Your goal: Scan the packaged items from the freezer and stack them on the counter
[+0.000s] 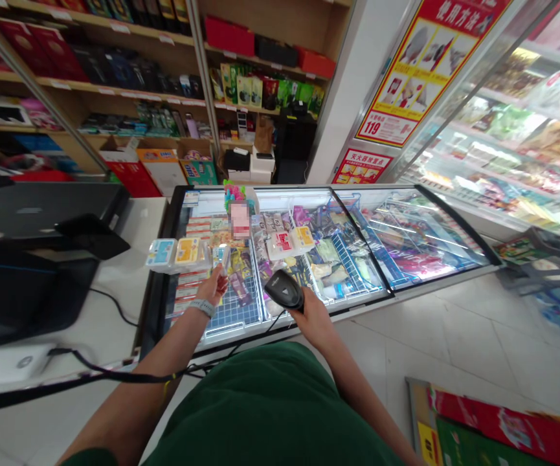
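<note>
My left hand [214, 286] is closed on the near end of a small blue-and-white pack [221, 254], held above the chest freezer's glass top. In my right hand [314, 318] is a black barcode scanner [283, 290], its head turned toward the left. To the left of my left hand, a blue-labelled tub [161, 252] and a yellow-labelled tub [188, 250] sit side by side at the freezer's end. A red-labelled tub [281, 244] and another yellow-labelled tub [303, 238] lie on the glass beyond the scanner. Behind the small pack is a blurred-out pink item [240, 220] with colourful bits above it.
The freezer [391, 293] holds bagged goods in wire baskets under its glass. A counter [129, 285] with a black monitor [22, 291] stands at the left, and a cable runs across in front of me. Stocked shelves [134, 90] line the back; a box [493, 427] stands at lower right.
</note>
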The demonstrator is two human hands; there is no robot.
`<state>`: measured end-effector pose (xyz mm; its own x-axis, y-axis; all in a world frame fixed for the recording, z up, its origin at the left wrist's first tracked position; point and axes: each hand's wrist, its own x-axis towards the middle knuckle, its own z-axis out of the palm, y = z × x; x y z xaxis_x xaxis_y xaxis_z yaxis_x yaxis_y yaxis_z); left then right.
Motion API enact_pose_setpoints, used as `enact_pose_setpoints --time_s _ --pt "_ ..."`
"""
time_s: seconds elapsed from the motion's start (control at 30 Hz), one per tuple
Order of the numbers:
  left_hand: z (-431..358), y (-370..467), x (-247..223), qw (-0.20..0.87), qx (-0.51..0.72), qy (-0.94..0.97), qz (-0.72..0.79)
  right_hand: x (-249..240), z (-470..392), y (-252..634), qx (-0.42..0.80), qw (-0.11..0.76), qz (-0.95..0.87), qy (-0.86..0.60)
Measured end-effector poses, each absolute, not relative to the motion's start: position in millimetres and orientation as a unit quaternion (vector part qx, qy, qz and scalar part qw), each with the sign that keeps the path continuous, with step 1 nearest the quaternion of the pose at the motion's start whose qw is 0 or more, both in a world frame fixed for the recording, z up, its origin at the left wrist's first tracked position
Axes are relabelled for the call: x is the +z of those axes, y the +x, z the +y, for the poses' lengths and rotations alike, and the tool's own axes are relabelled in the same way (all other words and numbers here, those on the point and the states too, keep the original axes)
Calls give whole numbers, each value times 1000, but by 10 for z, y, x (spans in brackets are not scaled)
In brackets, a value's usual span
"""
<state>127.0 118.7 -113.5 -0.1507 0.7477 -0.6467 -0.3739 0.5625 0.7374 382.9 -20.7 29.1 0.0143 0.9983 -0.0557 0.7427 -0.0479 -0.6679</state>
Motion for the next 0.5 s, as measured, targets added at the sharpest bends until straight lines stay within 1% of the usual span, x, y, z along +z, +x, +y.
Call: enact_pose_setpoints --time_s 0.23,0.37,0.5 --pt "1358 1230 -1209 705 440 -7 556 319 -242 3849 278 227 -635 -684" --pt "1402 1217 -1166 726 450 -48 518 310 -259 3856 274 236 -634 -683" --pt "1445 1231 -1127 723 461 -72 509 307 -267 3841 268 235 -638 -683"
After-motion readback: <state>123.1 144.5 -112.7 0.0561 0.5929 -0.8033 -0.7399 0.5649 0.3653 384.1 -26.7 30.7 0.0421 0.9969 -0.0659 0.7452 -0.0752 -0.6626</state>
